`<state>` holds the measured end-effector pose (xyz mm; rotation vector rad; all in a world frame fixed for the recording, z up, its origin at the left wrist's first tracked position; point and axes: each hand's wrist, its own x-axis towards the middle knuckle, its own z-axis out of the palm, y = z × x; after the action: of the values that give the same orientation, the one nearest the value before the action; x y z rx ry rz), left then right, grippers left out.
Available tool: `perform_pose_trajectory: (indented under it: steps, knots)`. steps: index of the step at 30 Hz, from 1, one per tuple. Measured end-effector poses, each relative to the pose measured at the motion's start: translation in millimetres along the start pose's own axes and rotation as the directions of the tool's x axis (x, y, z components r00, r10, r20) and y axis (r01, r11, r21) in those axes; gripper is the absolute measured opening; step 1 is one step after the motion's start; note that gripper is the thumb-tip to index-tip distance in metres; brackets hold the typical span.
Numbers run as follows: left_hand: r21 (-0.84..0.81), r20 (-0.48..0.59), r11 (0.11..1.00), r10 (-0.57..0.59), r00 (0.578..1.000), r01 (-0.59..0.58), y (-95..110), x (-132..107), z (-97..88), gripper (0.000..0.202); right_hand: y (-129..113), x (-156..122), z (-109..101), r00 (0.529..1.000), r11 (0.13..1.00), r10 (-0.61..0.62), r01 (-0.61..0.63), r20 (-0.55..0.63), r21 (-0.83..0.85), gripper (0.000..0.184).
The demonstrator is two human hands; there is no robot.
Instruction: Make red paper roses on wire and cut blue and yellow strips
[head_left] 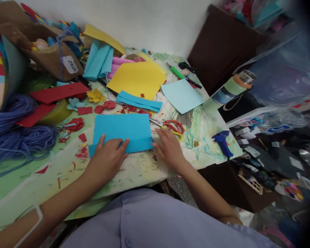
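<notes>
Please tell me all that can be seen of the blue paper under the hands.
The bright blue sheet of paper lies flat on the paint-stained table. It is roughly rectangular and matte, and looks like stiff paper. Its lower part appears folded, with a crease near the bottom edge, and one corner sticks out at the lower left. The left hand presses on it with the fingertips. The right hand is at its right edge, but contact is hard to tell.

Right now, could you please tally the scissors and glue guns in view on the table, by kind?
Scissors: 1
Hot glue gun: 1
Total: 2
</notes>
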<state>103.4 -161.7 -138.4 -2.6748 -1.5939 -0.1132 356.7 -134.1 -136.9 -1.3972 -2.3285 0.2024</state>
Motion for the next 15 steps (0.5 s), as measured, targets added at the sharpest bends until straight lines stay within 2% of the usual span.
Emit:
perform_pose_trajectory:
  steps: [2,4,7,11,15]
  knots:
    - [0.003,-0.016,1.0,-0.009,1.0,0.009,-5.1,1.3,-0.5,0.05,19.7,-1.4,-9.3,0.987,0.984,0.158,-0.161,-0.04,-0.08,0.049]
    - [0.011,-0.046,1.0,-0.017,0.999,0.018,-8.6,2.6,-1.6,0.053,36.3,-1.8,-16.6,0.975,0.965,0.222,-0.218,0.014,-0.145,0.051]
    - [0.013,-0.092,0.999,-0.03,0.995,0.031,-11.0,4.6,-3.8,0.052,49.5,0.5,-24.0,0.972,0.962,0.211,-0.188,0.103,-0.2,0.055]
    - [0.009,-0.112,1.0,-0.015,0.994,0.016,-12.5,5.9,-5.3,0.049,51.6,8.9,-32.1,0.958,0.956,0.228,-0.186,0.176,-0.226,0.051]
    - [0.008,-0.091,1.0,-0.012,0.996,0.012,-13.7,5.3,-3.6,0.047,41.7,17.1,-36.7,0.967,0.969,0.211,-0.188,0.144,-0.162,0.04]
